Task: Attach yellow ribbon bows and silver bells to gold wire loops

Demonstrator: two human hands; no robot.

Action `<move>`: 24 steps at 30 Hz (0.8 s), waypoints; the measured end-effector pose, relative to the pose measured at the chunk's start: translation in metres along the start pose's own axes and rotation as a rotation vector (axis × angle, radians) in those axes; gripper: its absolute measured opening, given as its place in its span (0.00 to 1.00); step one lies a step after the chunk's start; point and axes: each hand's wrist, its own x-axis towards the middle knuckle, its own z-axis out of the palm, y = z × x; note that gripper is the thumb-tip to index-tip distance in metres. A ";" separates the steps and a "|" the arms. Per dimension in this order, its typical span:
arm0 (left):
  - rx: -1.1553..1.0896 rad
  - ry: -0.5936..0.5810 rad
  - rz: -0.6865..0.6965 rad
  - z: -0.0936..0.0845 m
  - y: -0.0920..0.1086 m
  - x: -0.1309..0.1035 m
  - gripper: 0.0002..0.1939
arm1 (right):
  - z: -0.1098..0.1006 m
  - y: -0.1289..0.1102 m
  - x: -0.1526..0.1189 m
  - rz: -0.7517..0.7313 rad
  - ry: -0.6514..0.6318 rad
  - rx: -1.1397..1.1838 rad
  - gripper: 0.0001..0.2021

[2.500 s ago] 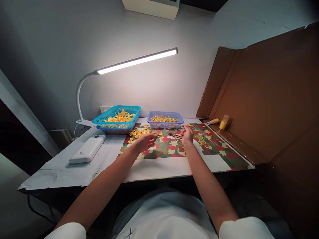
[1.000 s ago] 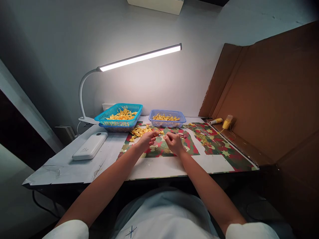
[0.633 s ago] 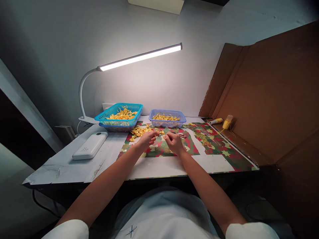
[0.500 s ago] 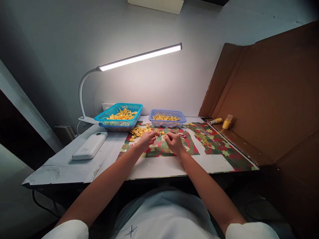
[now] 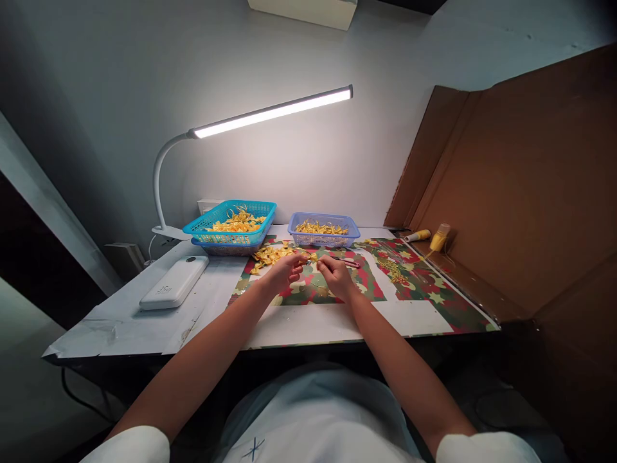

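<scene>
My left hand [image 5: 286, 272] is closed in a pinch at one side of a small yellow ribbon bow [image 5: 313, 257]. Fingertips of my right hand [image 5: 336, 276] are pressed together at its other side; any thread between them is too fine to make out. A loose pile of yellow ribbon bows [image 5: 270, 256] lies just beyond my left hand. Behind my right hand, a thin tool with a dark pink handle [image 5: 351, 263] rests on the camouflage-patterned sheet [image 5: 371, 286], its other end hidden.
A turquoise basket [image 5: 193, 229] of yellow ribbon pieces sits stacked on a blue one. The lilac basket [image 5: 324, 240] holds more. Golden cords [image 5: 394, 270] and yellow thread spools [image 5: 439, 238] lie right, beside cardboard [image 5: 520, 173]. A white power bank [image 5: 174, 283] and lamp [image 5: 274, 114] are left.
My right fingertips have shifted slightly, and more of the yellow bow shows between my hands. Both hands stay in nearly the same place.
</scene>
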 end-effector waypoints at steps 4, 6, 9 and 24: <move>-0.074 -0.057 -0.055 0.001 0.005 -0.006 0.05 | 0.001 0.003 0.001 -0.006 -0.026 0.031 0.11; -0.101 -0.090 -0.089 0.001 0.007 -0.008 0.05 | 0.002 0.004 0.001 -0.007 -0.036 0.039 0.11; -0.128 -0.123 -0.133 0.001 0.008 -0.010 0.04 | 0.002 0.004 0.000 -0.008 -0.042 0.042 0.11; -0.212 -0.182 -0.222 -0.002 0.008 -0.008 0.02 | 0.001 0.009 -0.001 -0.012 -0.054 0.022 0.10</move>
